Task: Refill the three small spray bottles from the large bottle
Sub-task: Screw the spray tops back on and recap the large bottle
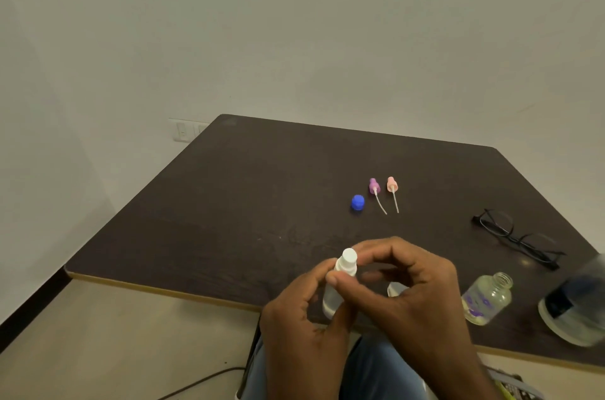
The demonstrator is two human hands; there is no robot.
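No writing is readable. At lower centre the left hand (294, 317) grips a small clear spray bottle (330, 298); the right hand (412, 295) pinches its white top (347, 260). An uncapped bottle with purple print (487, 299) stands on the bench (229, 203) at lower right.

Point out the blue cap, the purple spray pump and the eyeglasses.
blue cap (357, 202): head view, on its top face.
purple spray pump (373, 185): head view, on its collar.
eyeglasses (517, 238): head view, on the frame's bridge.

Both hands, left (299, 331) and right (415, 304), are bare, no sleeves showing; blue jeans (376, 370) cover the legs.
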